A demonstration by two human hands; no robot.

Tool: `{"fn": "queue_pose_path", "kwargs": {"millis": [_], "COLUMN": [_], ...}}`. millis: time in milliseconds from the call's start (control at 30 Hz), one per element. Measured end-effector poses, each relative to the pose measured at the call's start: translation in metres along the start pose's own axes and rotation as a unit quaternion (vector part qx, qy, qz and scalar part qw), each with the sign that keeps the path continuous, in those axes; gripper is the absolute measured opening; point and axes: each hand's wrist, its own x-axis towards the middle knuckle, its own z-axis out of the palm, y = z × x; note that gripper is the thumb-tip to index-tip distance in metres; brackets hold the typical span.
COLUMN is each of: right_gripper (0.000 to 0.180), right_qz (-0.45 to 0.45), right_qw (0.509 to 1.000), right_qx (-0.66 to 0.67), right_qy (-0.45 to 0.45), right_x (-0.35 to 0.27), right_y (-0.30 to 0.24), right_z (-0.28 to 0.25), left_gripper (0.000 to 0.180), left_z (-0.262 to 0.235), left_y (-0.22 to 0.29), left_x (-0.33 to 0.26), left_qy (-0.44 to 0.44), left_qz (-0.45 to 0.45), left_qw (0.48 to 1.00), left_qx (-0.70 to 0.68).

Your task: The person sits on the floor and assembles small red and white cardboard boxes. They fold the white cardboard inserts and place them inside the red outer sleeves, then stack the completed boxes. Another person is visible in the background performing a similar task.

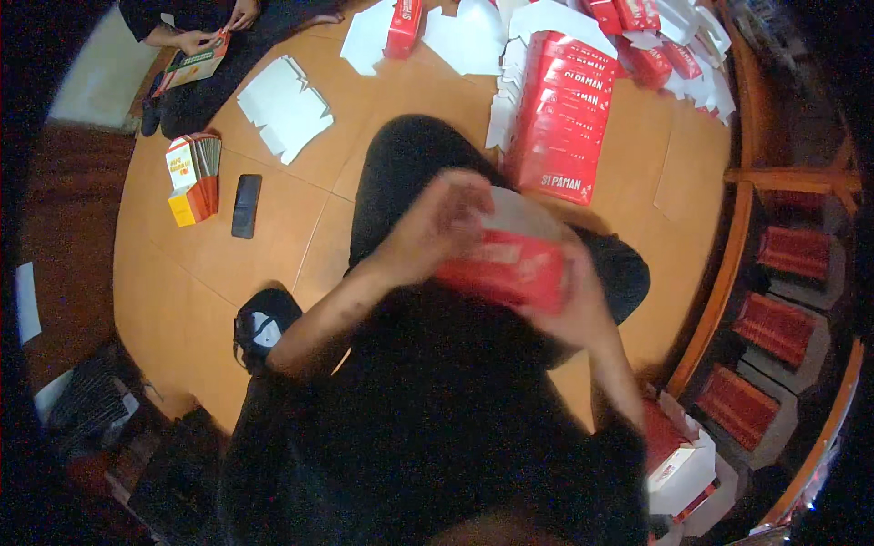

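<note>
Over my lap I hold a red paperboard carton [510, 267] with a pale grey-white flap standing up at its far side. My right hand [574, 305] is closed round its right end. My left hand [458, 218] has its fingers curled at the left end, by the flap's edge. Motion blurs both hands and the carton, so the exact finger contacts are hard to make out. Just beyond my knees lies an overlapping stack of flat red cartons [560, 123] with white flaps.
More red and white cartons [669, 55] are heaped at the far right. A white flat blank [287, 107], small yellow-orange boxes [193, 180] and a dark phone [245, 207] lie at left. Another person's hands [200, 41] hold a printed carton. Bundled red stacks [774, 328] fill the right side.
</note>
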Motion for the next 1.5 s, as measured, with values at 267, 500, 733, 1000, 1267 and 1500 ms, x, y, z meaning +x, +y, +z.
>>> {"fn": "queue_pose_path", "kwargs": {"millis": [267,500,733,1000,1267,1500], "right_gripper": [0.074,0.07,0.063,0.064,0.065,0.065], "right_qz": [0.047,0.09,-0.028,-0.012,-0.01,-0.018], "right_qw": [0.747,0.822,0.727,0.752,0.767,0.778], "right_qx": [0.596,0.452,0.62,0.596,0.582,0.565], "right_qy": [0.291,0.333,0.294,0.283,0.272,0.274], "right_x": [-0.074,-0.082,-0.086,-0.084,-0.084,-0.084], "right_y": [0.084,0.095,0.081,0.06,0.05,0.037], "right_z": [-0.03,-0.001,0.019,0.026,0.026,0.024], "left_gripper": [0.066,0.031,0.035,0.032,0.021,0.018], "left_z": [-0.019,0.027,0.025,-0.01,0.004,0.007], "left_y": [0.046,0.038,0.041,0.021,0.058,0.067], "left_x": [0.046,0.043,0.016,0.016,0.001,0.005], "left_qy": [-0.207,-0.161,-0.192,-0.206,-0.221,-0.265], "left_qz": [0.158,0.102,0.127,0.095,0.126,0.161], "left_qw": [0.953,0.977,0.97,0.962,0.963,0.937], "left_qx": [0.158,0.092,0.074,-0.15,0.093,0.163]}}
